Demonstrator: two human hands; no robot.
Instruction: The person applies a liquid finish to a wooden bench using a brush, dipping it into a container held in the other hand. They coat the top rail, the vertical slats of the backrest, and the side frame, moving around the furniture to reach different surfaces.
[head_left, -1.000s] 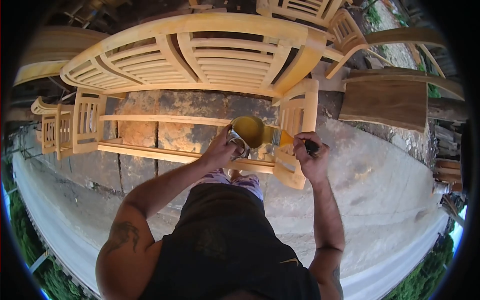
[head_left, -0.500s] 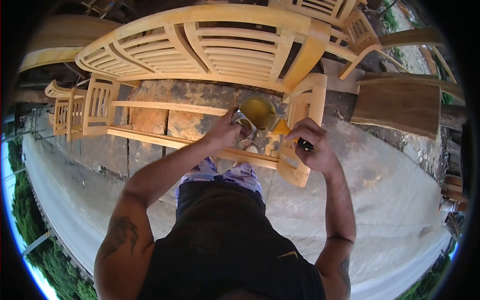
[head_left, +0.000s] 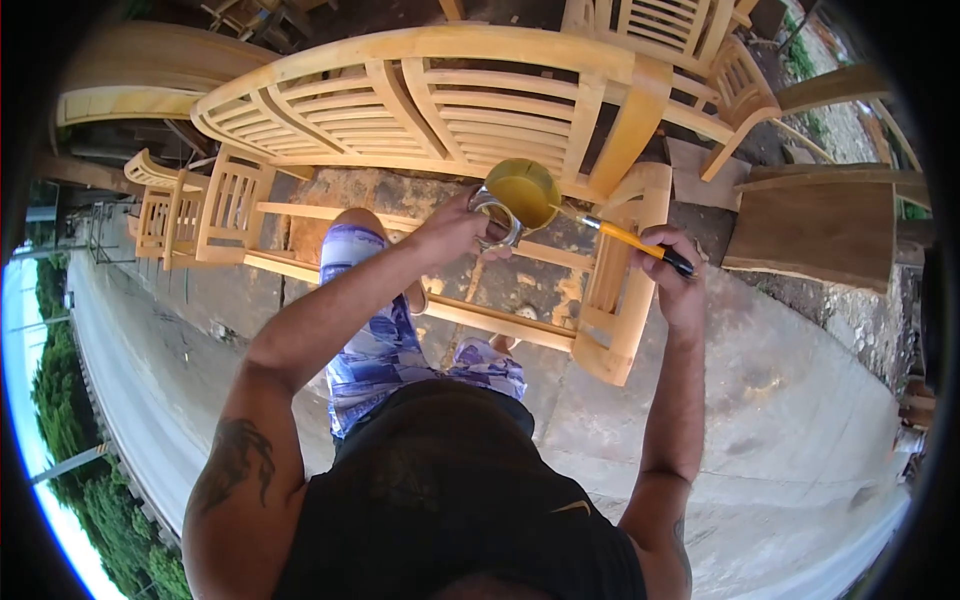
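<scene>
**Over the seat frame [head_left: 500,321], cup [head_left: 525,173] and brush [head_left: 628,237] in our hands**

Our left hand [head_left: 462,232] is curled closed round the cup's metal handle, yellow liquid [head_left: 527,203] showing inside. Our right hand [head_left: 672,262] closes on the brush near its black end, the bristles at the cup's rim. Too much tilt could spill the liquid; a slack grip could drop the brush. Below, our left knee [head_left: 355,222] is over the rails, so a caught foot might jolt both. Beyond stands the slatted backrest [head_left: 450,44], then a chair [head_left: 742,85].
</scene>
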